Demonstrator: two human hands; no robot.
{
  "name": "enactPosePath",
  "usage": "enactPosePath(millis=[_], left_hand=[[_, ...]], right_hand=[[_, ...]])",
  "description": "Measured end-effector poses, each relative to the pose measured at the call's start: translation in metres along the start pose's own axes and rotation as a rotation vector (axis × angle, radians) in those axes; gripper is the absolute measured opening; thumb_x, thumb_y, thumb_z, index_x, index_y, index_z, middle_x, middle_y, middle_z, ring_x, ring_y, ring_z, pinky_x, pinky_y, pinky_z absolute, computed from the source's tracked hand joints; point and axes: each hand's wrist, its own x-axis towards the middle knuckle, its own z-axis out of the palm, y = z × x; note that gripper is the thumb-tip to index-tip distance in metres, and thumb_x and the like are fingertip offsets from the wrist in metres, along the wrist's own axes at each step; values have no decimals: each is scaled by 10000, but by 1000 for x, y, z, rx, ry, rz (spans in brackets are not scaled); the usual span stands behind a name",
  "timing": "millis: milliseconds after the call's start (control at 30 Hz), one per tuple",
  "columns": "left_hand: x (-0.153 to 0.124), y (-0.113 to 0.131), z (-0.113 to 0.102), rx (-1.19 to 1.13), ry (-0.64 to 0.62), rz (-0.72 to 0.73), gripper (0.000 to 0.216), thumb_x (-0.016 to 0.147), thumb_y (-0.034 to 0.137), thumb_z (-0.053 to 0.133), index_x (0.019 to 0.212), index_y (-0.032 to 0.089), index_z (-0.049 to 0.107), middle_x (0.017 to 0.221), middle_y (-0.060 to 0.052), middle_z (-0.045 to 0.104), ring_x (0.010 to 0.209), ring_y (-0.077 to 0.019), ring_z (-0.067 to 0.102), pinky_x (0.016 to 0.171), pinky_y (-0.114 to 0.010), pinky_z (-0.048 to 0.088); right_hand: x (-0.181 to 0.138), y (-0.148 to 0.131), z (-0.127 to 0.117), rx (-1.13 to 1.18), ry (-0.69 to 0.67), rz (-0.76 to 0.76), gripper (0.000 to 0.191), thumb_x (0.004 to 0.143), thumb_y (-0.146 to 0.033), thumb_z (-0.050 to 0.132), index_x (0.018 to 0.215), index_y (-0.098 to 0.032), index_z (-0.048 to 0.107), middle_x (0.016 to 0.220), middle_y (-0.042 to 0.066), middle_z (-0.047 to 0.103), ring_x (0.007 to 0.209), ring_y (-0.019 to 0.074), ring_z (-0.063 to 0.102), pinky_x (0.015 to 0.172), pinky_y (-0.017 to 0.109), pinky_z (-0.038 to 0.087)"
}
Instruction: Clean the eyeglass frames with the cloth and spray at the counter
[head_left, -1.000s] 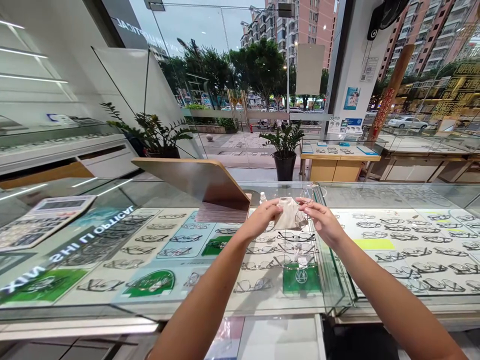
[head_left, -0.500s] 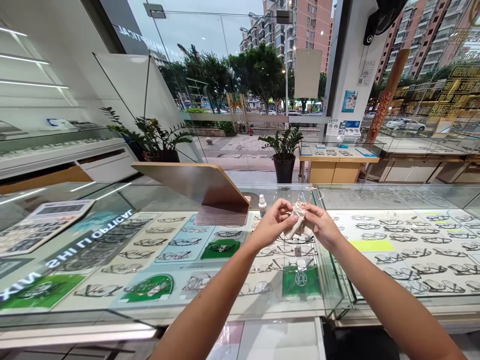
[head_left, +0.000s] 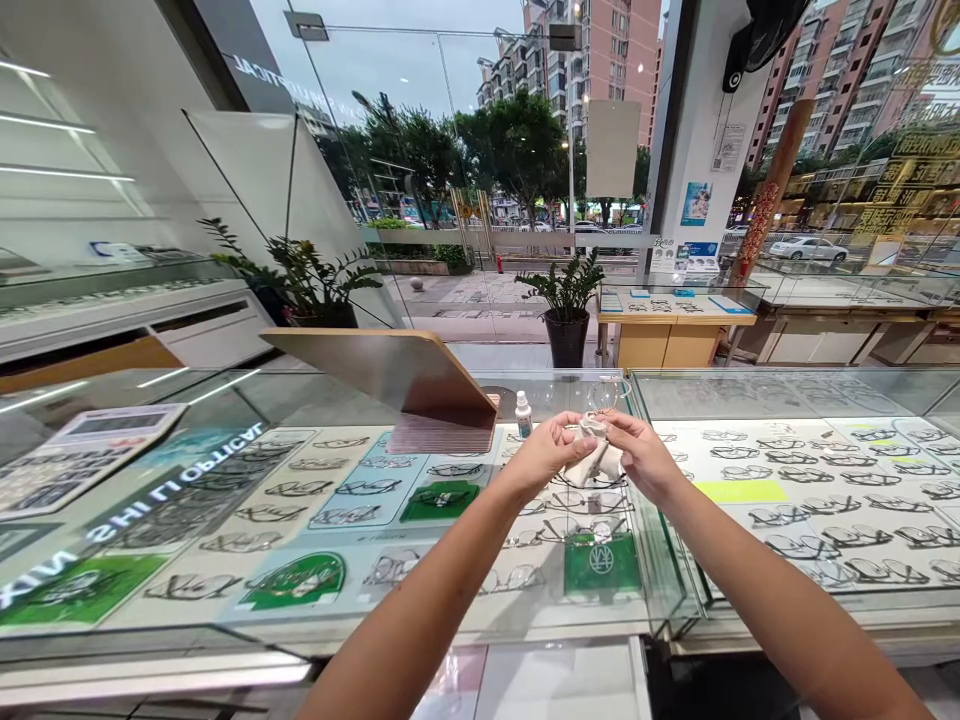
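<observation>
A pale lens cloth (head_left: 594, 462) is bunched between my two hands above the glass counter. My left hand (head_left: 551, 452) pinches it from the left with thumb and fingers. From the right, my right hand (head_left: 642, 450) is closed on the cloth too. A thin-framed pair of eyeglasses (head_left: 611, 392) sticks out just beyond my fingertips; the cloth and fingers hide the rest of it. On the counter, left of and beyond my left hand, stands a small white bottle (head_left: 523, 414).
Below my hands, rows of spectacle frames (head_left: 367, 487) lie inside the glass display case (head_left: 480, 622). A tilted wood-edged board (head_left: 390, 365) stands on the left. Another glass case (head_left: 795, 390) adjoins on the right. A potted plant (head_left: 566, 300) stands beyond the counter.
Both hands have dropped slightly, and the cloth has shifted between my fingers. Both hands still grip it. The bottle has not moved.
</observation>
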Motion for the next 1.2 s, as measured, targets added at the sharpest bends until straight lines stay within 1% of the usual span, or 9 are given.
enactPosePath(millis=[167,300,467,533,667,833,933,1100,1200], left_hand=[[0,-1,0,-82,-104,-40,631,688,484,932,1117,111,658,802,-38,710,683,-130,637,669,-256,484],[0,0,3,-109,-165,-42,542,745,500,891,1055,90,721,784,-58,714,699,-128,626,676,-246,472],[0,0,2,-70,-152,-39,547,715,544,898,976,88,745,780,-60,700,711,-125,609,696,-247,458],[-1,1,0,-40,-163,-65,586,682,528,922,1019,84,741,756,-43,672,686,-118,587,675,-245,439],[-2,2,1,2,-180,-48,739,649,458,954,1237,105,679,743,13,590,623,-77,476,595,-222,342],[-5,1,7,69,-154,-14,775,741,497,886,1369,146,599,701,70,453,550,-45,288,502,-218,191],[-5,0,8,92,-137,24,687,801,578,812,1300,143,627,677,71,442,546,-48,286,506,-218,188],[-3,-1,6,123,-158,20,594,786,674,773,947,115,650,716,-1,577,591,-80,442,549,-221,296],[-5,2,8,136,-140,40,599,746,646,821,967,116,646,722,4,577,592,-77,446,549,-216,305]], right_hand=[[-2,-3,1,-16,-19,11,333,641,-501,938,828,-247,830,928,19,749,897,190,642,895,344,492],[-2,-4,1,-2,-12,20,310,649,-494,933,791,-244,819,918,13,751,862,180,641,873,337,486],[-1,-3,1,-19,-4,8,338,625,-514,941,809,-253,831,919,21,753,909,196,635,890,342,490],[-1,-3,1,-26,-14,13,337,626,-516,940,813,-256,834,941,23,756,916,196,637,879,339,496],[-1,-4,2,3,-39,46,334,635,-511,937,807,-246,830,937,25,753,873,182,643,827,326,502],[-2,-8,4,34,-36,39,330,622,-509,950,795,-254,833,902,8,730,829,155,624,784,296,496],[-1,-9,4,28,-26,21,329,621,-507,952,794,-252,836,899,3,725,802,140,612,759,277,489],[-1,-7,1,51,-26,86,350,615,-513,951,811,-247,834,860,12,742,763,143,626,700,269,490],[-1,-7,0,57,-36,94,338,620,-505,948,808,-247,835,905,25,760,797,154,641,718,274,508]])
